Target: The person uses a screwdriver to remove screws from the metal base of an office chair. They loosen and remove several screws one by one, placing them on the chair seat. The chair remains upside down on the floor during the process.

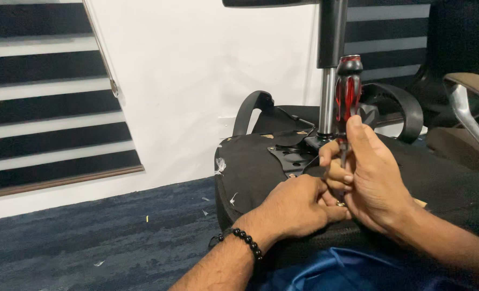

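An office chair lies upside down, the black underside of its seat (pixel 250 167) facing up, with a metal mounting plate (pixel 290 153) and a gas-lift column (pixel 328 81) rising from it. My right hand (pixel 371 178) holds a red-and-black screwdriver (pixel 348 89) upright, its tip hidden behind my fingers. My left hand (pixel 299 207), with a black bead bracelet (pixel 247 242) on the wrist, rests on the seat underside with fingers curled by the screwdriver tip. Whether it pinches a screw is hidden.
Black armrests (pixel 253 108) curve up behind the seat. Another chair with a chrome arm (pixel 468 116) stands at the right. Dark blue carpet (pixel 88 237) with small scraps lies at the left, below a white wall and striped blinds (pixel 45 97). Blue cloth (pixel 325 272) covers my lap.
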